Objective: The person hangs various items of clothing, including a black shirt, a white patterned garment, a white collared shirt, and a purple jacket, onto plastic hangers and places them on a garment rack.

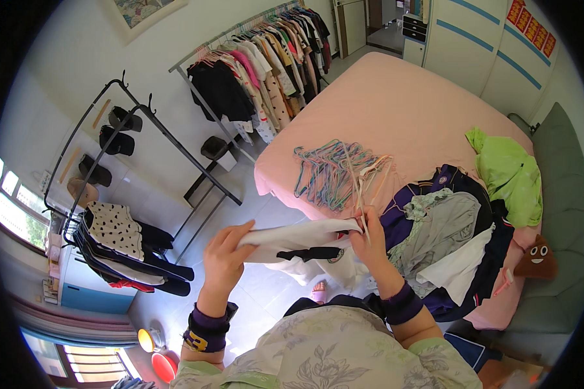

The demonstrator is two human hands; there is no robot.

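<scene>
In front of me, above the floor, a white garment (297, 236) with dark trim is stretched between my hands. My left hand (228, 253) grips its left end, fingers curled over the fabric. My right hand (371, 238) pinches the other end and also holds a thin pale hanger (356, 182), which slants up from the fingers. Part of that hanger may be hidden by the fabric. Just beyond, a heap of blue, green and pink hangers (328, 172) lies on the bed (370, 104). To the right is a pile of clothes (447, 219) in grey, white, purple and black.
A lime-green garment (508, 170) and a brown plush cushion (536, 257) lie near the green headboard (550, 194). A loaded clothes rail (263, 63) stands past the bed. On the left is a black rack (168, 138) with clothes; a waste bin (219, 151) sits by the wall.
</scene>
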